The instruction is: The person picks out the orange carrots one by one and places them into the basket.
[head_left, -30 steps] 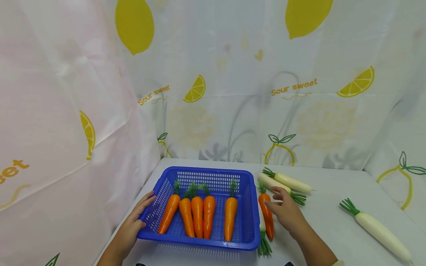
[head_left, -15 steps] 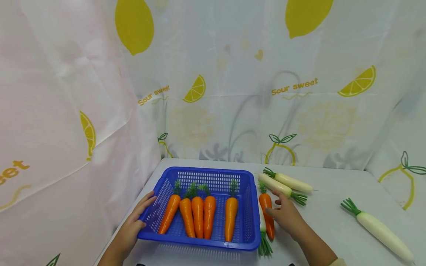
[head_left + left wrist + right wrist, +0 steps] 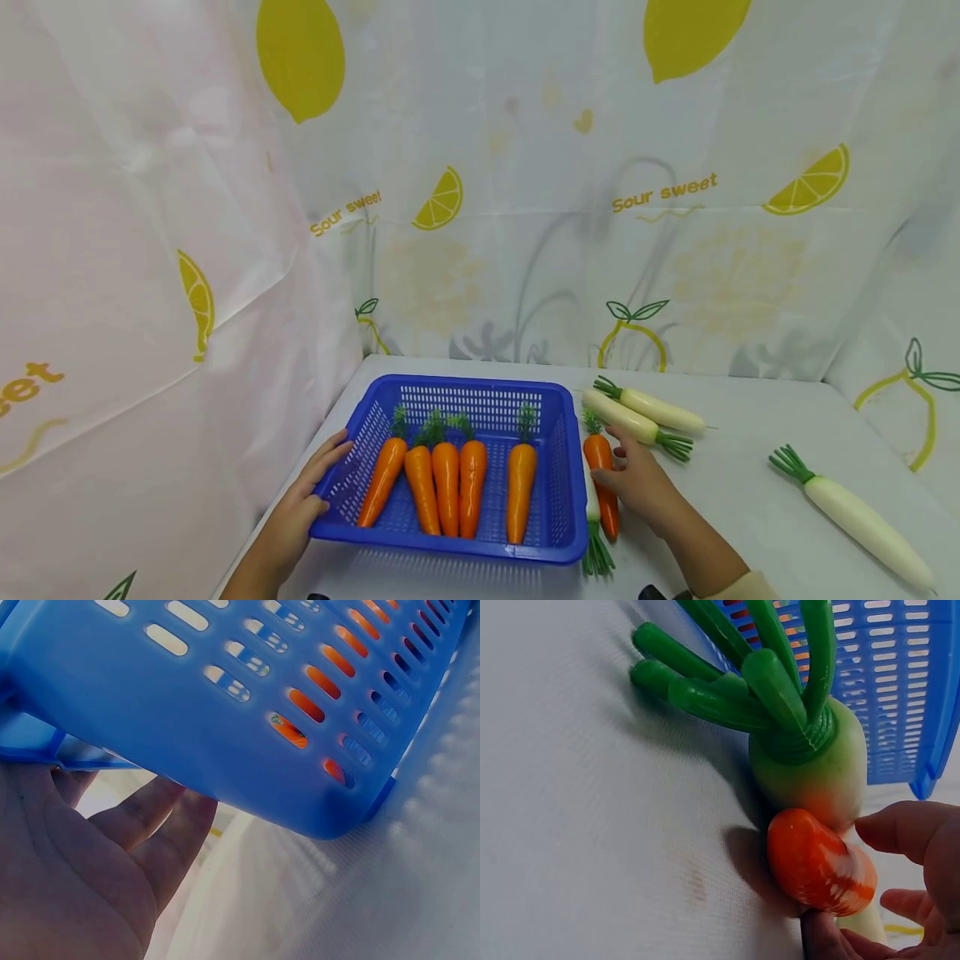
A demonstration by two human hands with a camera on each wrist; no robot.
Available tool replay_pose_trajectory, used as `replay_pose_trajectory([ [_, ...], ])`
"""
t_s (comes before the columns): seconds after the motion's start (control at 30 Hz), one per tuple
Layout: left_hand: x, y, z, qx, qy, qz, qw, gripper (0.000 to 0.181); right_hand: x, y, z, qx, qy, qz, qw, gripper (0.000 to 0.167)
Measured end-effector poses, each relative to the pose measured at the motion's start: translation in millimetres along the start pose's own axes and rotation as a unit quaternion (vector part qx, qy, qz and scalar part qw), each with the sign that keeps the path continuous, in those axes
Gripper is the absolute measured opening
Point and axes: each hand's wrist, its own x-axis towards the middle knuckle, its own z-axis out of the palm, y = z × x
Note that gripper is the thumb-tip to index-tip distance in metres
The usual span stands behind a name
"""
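Note:
A blue plastic basket with slotted walls stands on the table, several orange carrots lying inside with green tops toward the back. My left hand holds its left rim, fingertips over the edge; in the left wrist view the fingertips go behind the rim. To the right of the basket, my right hand has its thumb and fingers about a carrot that lies on the table. Next to that carrot, against the basket wall, is a white radish with thick green stalks.
Two white radishes lie behind my right hand, one partly over the other's side. Another white radish lies far to the right. A lemon-print curtain hangs behind the white table and along its left side.
My right hand has shifted slightly toward me along the carrot, and its thumb and fingers have come in around it. The left hand and the basket stay in place.

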Motion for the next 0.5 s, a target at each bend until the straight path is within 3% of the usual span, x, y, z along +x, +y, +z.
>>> replay_pose_trajectory([
  [0.5, -1.9, 3.9, 1.0, -0.009, 0.002, 0.003, 1.0, 0.084, 2.4, -0.1, 0.7, -0.024, 0.001, 0.009, 0.9997, 0.077],
])
